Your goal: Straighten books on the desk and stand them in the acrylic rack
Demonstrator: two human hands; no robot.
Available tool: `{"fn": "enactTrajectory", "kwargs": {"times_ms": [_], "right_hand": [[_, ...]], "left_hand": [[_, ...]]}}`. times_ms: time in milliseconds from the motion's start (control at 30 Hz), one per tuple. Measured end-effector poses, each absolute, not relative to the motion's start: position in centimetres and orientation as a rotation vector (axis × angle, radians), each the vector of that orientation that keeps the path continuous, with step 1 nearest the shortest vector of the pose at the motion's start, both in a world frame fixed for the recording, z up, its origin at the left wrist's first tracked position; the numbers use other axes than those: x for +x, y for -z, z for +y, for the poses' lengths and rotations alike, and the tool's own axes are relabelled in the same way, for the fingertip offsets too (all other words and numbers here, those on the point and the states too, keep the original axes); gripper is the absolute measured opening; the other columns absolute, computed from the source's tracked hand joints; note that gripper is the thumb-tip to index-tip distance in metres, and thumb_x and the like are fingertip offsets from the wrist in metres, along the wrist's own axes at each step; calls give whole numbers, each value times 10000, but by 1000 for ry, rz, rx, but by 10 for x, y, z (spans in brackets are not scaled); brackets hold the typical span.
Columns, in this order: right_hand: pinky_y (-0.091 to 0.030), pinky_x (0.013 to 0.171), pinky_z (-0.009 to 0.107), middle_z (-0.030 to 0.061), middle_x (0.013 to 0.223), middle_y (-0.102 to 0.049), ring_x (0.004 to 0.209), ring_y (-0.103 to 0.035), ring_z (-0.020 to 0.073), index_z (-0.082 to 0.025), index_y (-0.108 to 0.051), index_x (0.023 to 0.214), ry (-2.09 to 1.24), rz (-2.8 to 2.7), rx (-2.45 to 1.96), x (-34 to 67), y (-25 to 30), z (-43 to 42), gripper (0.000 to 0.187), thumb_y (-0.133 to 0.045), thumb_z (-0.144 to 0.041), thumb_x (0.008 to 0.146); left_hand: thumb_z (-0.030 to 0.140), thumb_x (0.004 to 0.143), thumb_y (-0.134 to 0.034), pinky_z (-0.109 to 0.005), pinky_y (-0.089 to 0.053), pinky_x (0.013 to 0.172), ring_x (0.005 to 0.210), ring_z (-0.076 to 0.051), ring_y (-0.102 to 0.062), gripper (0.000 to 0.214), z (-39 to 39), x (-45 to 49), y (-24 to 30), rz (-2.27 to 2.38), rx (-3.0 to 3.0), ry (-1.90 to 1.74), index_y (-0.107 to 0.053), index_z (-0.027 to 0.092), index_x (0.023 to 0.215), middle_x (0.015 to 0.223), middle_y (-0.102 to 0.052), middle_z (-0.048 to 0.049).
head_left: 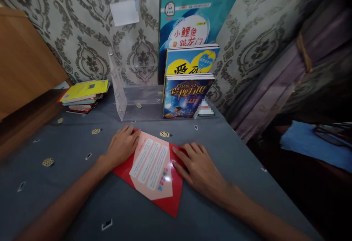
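L hand (122, 145) part-curled, touching red bk (151, 167); R hand (200, 167) loosely spread on it.

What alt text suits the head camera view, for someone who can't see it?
A left hand and a right hand touch a glossy red-and-pink printed book on a grey-blue patterned cloth. Behind it, colourful upright books stand in a clear plastic rack; a yellow-topped pile of books lies to the left.

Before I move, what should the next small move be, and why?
Perhaps curl the bare right hand under the right edge of the glossy red and pink book, since it lies on the grey patterned cloth, that hand resting over the edge, while the bare left hand rests at the opposite side.
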State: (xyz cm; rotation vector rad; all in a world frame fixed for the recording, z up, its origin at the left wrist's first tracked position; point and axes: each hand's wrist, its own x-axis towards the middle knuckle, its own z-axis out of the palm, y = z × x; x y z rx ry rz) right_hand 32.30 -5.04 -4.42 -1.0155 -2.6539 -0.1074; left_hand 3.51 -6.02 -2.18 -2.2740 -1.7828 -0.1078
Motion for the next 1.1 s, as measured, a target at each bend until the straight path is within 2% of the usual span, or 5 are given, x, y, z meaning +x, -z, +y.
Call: {"fn": "enactTrajectory", "kwargs": {"times_ms": [300,467,600,733,1100], "right_hand": [[-493,815,413,94,919,-662,869,-578,243,-172,-648,1109,-206,-2605,-756,325,32,-118,219,-483,-222,974],[-516,862,402,49,825,-683,802,-601,201,-181,-645,1105,-429,-2548,-571,316,22,-108,242,-425,-204,1008],[-554,851,426,109,1019,-700,944,-630,235,-165,-608,1210,-413,-2427,-611,302,24,-72,280,-419,-220,1010],[-522,1015,501,163,1324,-617,1214,-583,269,-151,-514,1353,-438,-2443,-712,284,35,-41,375,-478,-259,996],[-395,1142,605,201,1484,-518,1409,-459,316,-117,-416,1475,-256,-2672,-768,282,51,-33,496,-444,-309,1019]], "left_hand": [[316,1043,-353,-452,-510,958,1133,-269,-613,398,-62,64,21,-1607,-2572,255,-589,165,1325,1255,-656,-120],[289,1055,-339,-457,-429,1126,1387,-241,-482,402,-64,68,29,-1405,-2796,442,-556,209,1384,1407,-607,-87],[282,1050,-368,-461,-414,1151,1423,-227,-447,386,-69,73,29,-1321,-2922,529,-553,230,1384,1454,-573,-83],[232,1023,-426,-482,-413,1154,1372,-233,-501,351,-71,76,27,-1283,-2957,540,-588,208,1333,1401,-605,-100],[271,1040,-395,-405,-516,1039,1246,-232,-618,341,-71,66,8,-1405,-2836,261,-623,156,1266,1314,-670,-112]]}}
